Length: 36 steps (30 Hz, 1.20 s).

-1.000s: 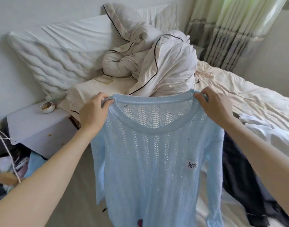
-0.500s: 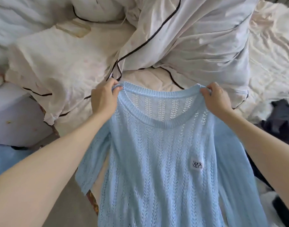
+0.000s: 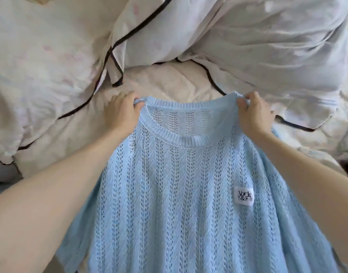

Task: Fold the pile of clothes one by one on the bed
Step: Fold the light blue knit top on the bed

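Sweater [image 3: 177, 194], pale blue open knit, is spread front-up over the bed [image 3: 169, 81], its neckline toward the rumpled white duvet [image 3: 257, 36] with black piping. The left hand [image 3: 122, 113] pinches the left shoulder beside the collar, and the right hand [image 3: 253, 113] pinches the right shoulder the same way, both clenched on the knit (a small white label [image 3: 244, 196] shows on the chest). I judge this as laying it flat before folding. The loose knit could stretch or skew if the shoulders are pulled unevenly. The sleeves, partly hidden under the forearms, might bunch beneath the body and spoil the fold.
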Available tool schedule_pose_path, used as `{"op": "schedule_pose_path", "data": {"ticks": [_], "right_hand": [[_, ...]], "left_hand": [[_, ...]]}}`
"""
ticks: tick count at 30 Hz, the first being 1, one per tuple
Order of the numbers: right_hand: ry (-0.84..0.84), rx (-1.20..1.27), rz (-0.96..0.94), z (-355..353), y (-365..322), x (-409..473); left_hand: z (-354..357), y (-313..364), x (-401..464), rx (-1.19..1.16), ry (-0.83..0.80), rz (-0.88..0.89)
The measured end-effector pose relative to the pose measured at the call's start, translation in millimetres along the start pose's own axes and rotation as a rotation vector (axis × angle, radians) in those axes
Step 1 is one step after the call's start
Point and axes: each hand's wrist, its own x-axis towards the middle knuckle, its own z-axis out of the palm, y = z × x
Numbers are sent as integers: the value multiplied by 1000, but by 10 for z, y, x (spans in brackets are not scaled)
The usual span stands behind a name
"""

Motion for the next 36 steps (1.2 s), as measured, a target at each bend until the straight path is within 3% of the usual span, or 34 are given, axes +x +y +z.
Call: {"op": "schedule_pose_path", "data": {"ticks": [3,7,13,18,20,23,26,31,34,36], "right_hand": [[-50,-80,-10,56,35,-52],[-11,-110,-169,-29,-41,-375],[-226,-20,-422,65,-247,-1847],[-431,-73,-366,283,-278,-2509],[-469,-137,-353,347,-261,-2560],[-508,-213,-324,356,-303,-2527],[-467,-216,-279,304,-395,-2540],[-406,-188,-253,328,-667,-2703],[-412,-201,-277,372,-790,-2941],[-420,-190,-299,370,-807,-3155]], "left_hand": [[19,-62,64,-11,-107,-24],[-144,-173,-8,-111,-158,-8],[-450,-662,-1134,-462,-87,-350],[-559,-1015,-1748,-485,-180,-372],[-653,-1134,-1779,-492,-124,-388],[-920,-1357,-1572,-421,101,-409],[-1196,-1666,-1200,-345,224,-429],[-1218,-1836,-1002,-158,112,-472],[-1017,-1614,-1469,-423,71,-504],[-839,-1383,-1955,-621,-152,-598]]}}
